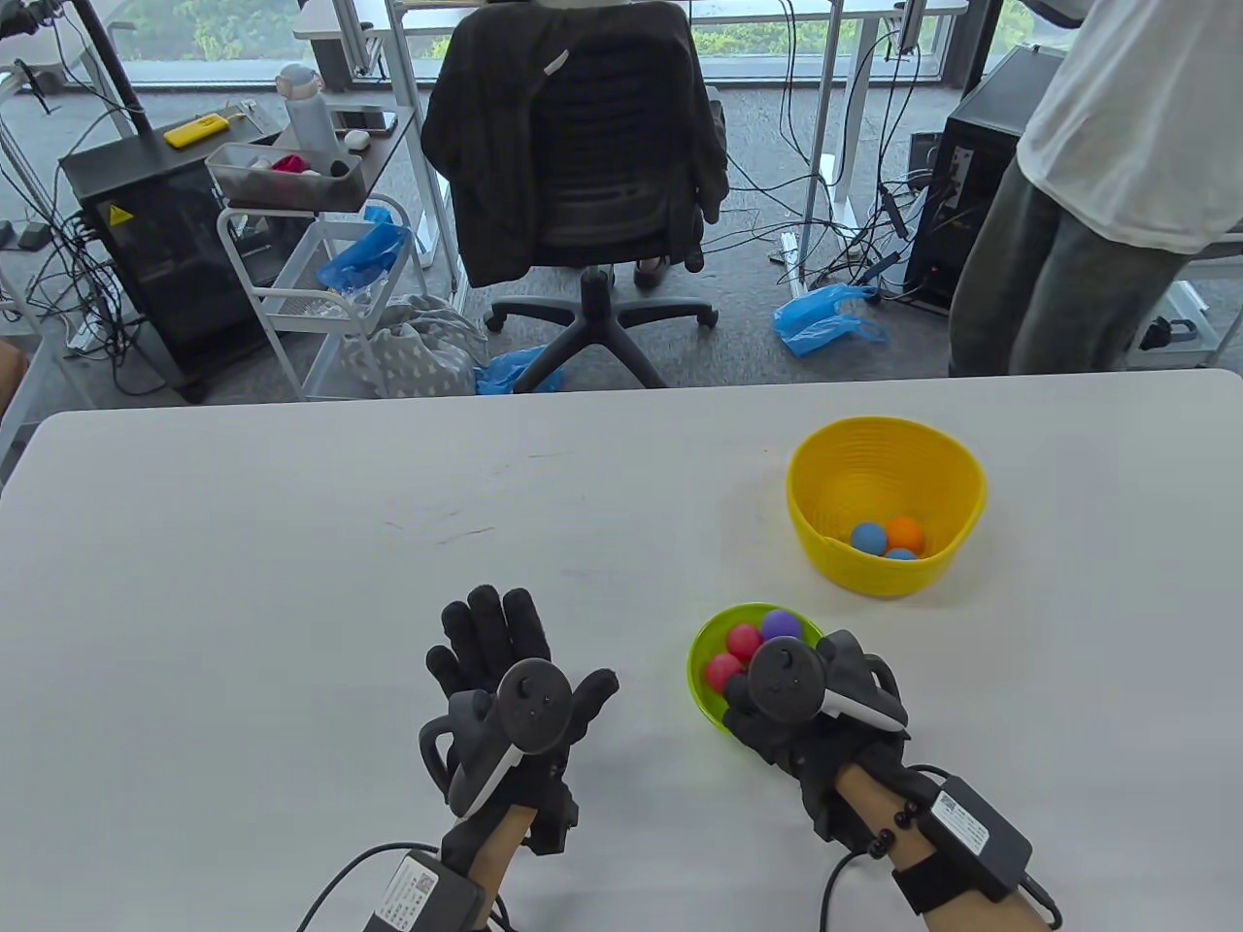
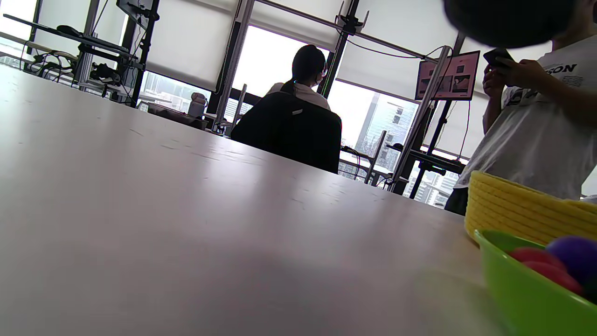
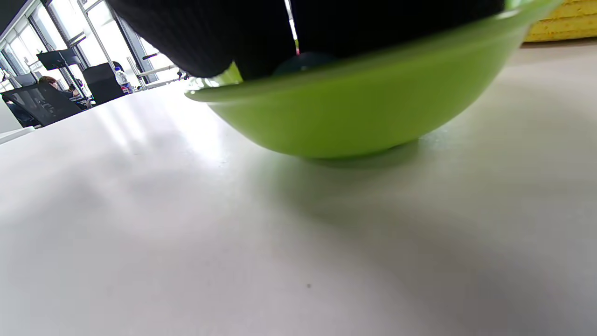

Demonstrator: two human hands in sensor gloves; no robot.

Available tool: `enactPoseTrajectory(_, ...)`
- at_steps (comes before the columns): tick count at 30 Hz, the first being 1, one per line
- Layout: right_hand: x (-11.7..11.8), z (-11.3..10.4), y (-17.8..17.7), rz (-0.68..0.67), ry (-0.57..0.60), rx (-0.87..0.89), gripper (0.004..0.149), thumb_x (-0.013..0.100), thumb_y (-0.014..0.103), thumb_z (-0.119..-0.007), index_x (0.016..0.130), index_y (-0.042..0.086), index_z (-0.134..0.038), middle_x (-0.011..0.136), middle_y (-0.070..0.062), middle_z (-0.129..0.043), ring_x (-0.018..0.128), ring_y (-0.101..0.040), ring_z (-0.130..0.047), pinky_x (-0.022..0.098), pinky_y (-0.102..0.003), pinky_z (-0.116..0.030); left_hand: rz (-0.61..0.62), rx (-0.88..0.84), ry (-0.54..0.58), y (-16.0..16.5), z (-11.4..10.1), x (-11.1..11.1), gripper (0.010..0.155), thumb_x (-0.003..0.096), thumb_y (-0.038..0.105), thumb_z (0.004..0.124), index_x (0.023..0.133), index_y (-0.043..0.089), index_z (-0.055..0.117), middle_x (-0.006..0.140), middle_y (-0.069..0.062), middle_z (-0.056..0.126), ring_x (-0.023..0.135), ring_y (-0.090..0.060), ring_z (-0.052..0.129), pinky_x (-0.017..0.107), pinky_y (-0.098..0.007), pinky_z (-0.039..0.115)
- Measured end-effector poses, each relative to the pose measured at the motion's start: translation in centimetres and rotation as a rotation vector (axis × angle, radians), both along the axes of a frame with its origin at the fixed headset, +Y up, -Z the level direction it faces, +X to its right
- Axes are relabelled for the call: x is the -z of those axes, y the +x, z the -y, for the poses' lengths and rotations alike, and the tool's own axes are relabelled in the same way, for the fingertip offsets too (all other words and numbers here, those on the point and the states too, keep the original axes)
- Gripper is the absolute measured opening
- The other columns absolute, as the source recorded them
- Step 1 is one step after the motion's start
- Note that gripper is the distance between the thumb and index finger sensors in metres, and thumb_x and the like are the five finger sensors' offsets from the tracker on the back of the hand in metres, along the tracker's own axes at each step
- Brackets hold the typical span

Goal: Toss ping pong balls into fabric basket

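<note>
Table (image 1: 291, 582): white, holding two containers on its right half.

Yellow basket (image 1: 887, 505): far right; holds two blue balls (image 1: 869, 537) and an orange ball (image 1: 905, 531).

Green bowl (image 1: 701, 670): nearer than the basket and just left of it, apart from it; holds two red balls (image 1: 744, 639) and a purple ball (image 1: 780, 624).

Your right hand (image 1: 791, 699): over the near right part of the green bowl, fingers reaching down inside. Whether they grip a ball cannot be told; the tracker hides them.

Your left hand (image 1: 515, 684): left of the bowl, well apart from it, fingers spread flat, holding nothing.
</note>
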State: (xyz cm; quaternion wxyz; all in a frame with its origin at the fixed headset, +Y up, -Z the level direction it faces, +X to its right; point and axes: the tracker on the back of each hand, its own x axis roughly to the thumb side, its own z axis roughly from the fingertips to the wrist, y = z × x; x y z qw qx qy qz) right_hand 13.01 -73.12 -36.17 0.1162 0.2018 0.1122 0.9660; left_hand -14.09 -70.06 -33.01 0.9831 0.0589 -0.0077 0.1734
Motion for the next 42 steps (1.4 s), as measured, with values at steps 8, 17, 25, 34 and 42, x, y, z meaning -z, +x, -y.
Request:
enactPoseTrajectory(8,-0.5,-1.5,1.0,0.009,0.124,0.061,0.052,0.049,0.033,-0.089,0.096,0.015,-0.079,0.101,-0.021,-0.079,0.071,-0.043,-0.094,0.051,-0.054,-0.082,-0.004,-0.003,0.001,-0.1,0.0,0.0,0.108,0.0423,0.064,0.074,0.114,0.008,0.016,0.119,-0.022,0.000,0.106,-0.053,0.000,0.072,-0.076,0.011)
enactPoseTrajectory(17,-0.8,-4.0,3.8,0.039,0.201,0.261,0.054,0.048,0.035,-0.091,0.096,0.014,-0.078,0.098,-0.020,-0.080,0.066,-0.040,-0.096,0.048,-0.051,-0.084,-0.006,-0.007,0.002,-0.2,-0.1,0.0,0.108,0.0423,0.064,0.074,0.114,0.008,0.016,0.119,-0.022,0.000,0.106,-0.053,0.000,0.072,-0.076,0.011)
enactPoseTrajectory(25,-0.6,-5.3,7.0,0.055,0.170,0.601,0.053,0.050,0.037,-0.088,0.097,0.016,-0.078,0.097,-0.020,-0.082,0.065,-0.039,-0.097,0.047,-0.050,-0.085,-0.009,0.002,-0.001,-0.2,0.0,-0.1,0.108,0.0424,0.064,0.074,0.114,0.008,0.016,0.119,-0.023,0.000,0.106,-0.053,0.000,0.071,-0.076,0.012)
enactPoseTrajectory(34,0.5,-5.4,11.8,0.167,0.143,0.981,0.049,0.053,0.039,-0.084,0.098,0.020,-0.077,0.098,-0.019,-0.081,0.065,-0.037,-0.097,0.047,-0.047,-0.086,-0.015,0.009,-0.008,-0.3,0.0,-0.1,0.108,0.0424,0.064,0.074,0.114,0.008,0.016,0.119,-0.023,0.001,0.106,-0.053,0.001,0.071,-0.076,0.012)
enactPoseTrajectory(42,2.8,-2.8,15.5,0.361,0.024,1.338,0.052,0.057,0.042,-0.080,0.102,0.016,-0.070,0.099,-0.018,-0.077,0.067,-0.033,-0.098,0.050,-0.044,-0.089,-0.029,0.008,-0.012,-0.4,0.0,-0.1,0.108,0.0425,0.064,0.073,0.114,0.008,0.016,0.119,-0.023,0.000,0.106,-0.053,0.001,0.071,-0.076,0.012)
